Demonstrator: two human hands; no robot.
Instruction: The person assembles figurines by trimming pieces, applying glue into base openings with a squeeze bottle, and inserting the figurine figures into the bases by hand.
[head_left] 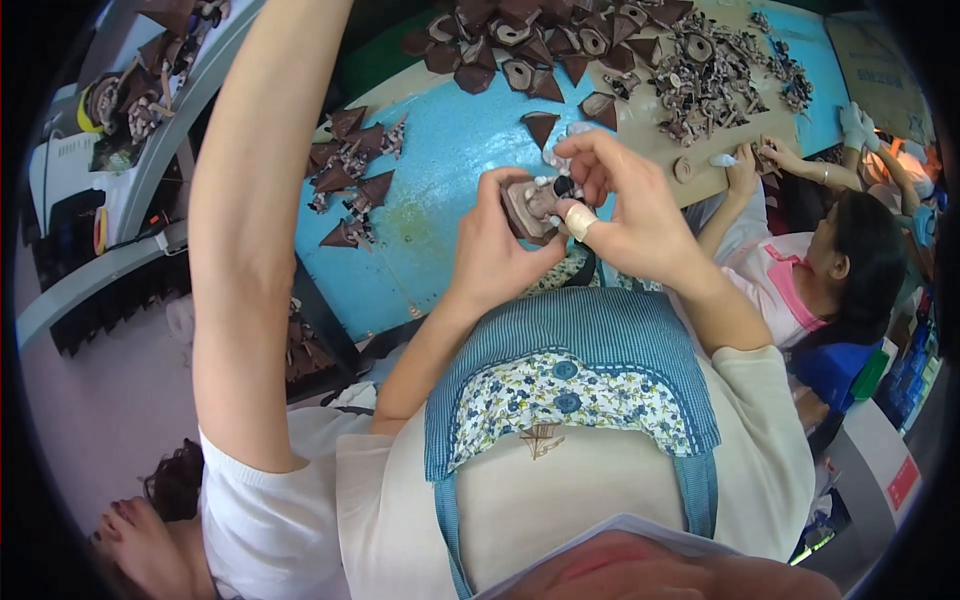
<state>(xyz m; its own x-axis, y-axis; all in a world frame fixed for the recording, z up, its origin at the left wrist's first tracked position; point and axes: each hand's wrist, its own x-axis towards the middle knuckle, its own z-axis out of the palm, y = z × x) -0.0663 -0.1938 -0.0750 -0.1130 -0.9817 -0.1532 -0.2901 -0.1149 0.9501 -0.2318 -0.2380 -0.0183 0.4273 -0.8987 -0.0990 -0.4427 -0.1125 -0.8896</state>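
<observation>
Just above my apron, my left hand (490, 235) is closed round a brown, angular-edged base with a small greyish figurine (530, 210) on it. My right hand (630, 205) has its fingers curled at the upper part of this figurine, by a small round black piece (564, 187). Tan tape (579, 222) wraps the right thumb. Small pale bits show beside the black piece, too small to name. Beyond my hands, a brown pointed piece (541, 126) lies on the blue tabletop (440, 150).
Brown pointed pieces (545, 80) are heaped at the far side, beside a pile of small figurine parts (700, 90). A smaller heap (350, 170) lies at the left. Another person's arm (250, 220) reaches past on my left. A co-worker (800, 260) works at the right.
</observation>
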